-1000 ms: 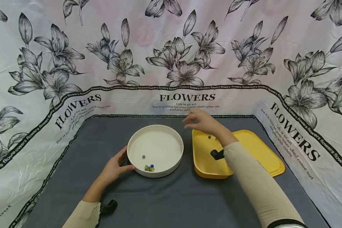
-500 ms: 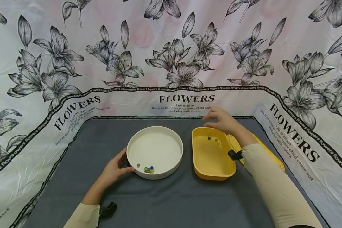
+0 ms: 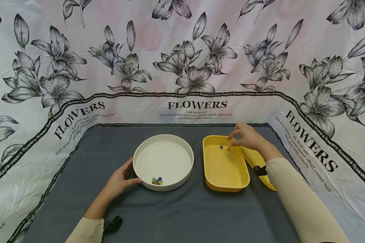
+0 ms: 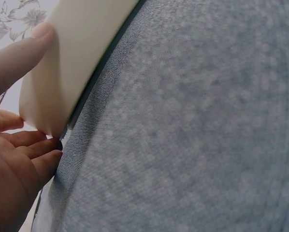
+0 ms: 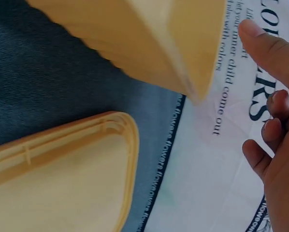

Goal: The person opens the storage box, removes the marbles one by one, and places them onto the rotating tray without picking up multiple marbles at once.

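Observation:
A round white dish (image 3: 164, 162) stands on the grey cloth, several coloured glass marbles (image 3: 157, 181) gathered near its front edge. My left hand (image 3: 120, 180) rests against its left side, thumb and fingers spread along the outer wall; the left wrist view shows the fingertips at the base. Above the far right corner of a yellow rectangular box (image 3: 225, 168) is my right hand (image 3: 247, 136), its thumb and fingers apart and nothing visible between them. A blue marble (image 3: 221, 147) and a pale marble (image 3: 228, 149) lie at the box's far end, close to the fingers.
A yellow lid (image 3: 255, 162) lies right of the box, partly under the right forearm. Grey cloth (image 3: 170, 216) covers the table, and a white flower-printed cloth (image 3: 197, 67) hangs behind and along both sides. A dark wrist mount (image 3: 113, 223) sits beneath the left wrist.
From beside the dish, my right hand has moved right, then down over the box's far corner. A loose grey marble rolled left and forward in the dish and no longer shows apart.

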### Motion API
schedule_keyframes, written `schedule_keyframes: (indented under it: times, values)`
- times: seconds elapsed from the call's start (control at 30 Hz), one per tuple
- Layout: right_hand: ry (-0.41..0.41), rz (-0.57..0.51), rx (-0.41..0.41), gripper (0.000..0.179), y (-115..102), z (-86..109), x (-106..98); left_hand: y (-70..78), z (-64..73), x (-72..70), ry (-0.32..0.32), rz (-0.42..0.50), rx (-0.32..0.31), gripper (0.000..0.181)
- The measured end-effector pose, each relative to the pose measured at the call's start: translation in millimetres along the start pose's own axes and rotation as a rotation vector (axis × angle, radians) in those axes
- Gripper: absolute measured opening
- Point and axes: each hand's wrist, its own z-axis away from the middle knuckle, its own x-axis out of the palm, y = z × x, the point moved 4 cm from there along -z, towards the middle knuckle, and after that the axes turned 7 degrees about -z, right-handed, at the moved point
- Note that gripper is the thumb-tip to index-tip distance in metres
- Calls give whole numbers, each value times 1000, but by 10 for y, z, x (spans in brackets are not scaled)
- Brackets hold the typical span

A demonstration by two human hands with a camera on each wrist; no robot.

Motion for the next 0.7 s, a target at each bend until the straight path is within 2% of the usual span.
schedule_keyframes:
  times: [0.37, 0.7]
  values:
    - [0, 66, 55, 25, 135, 1, 166, -29, 8, 32, 1, 2, 1, 111]
    - [36, 107, 108, 23, 193, -6, 290, -18, 9, 39, 8, 3, 0, 110]
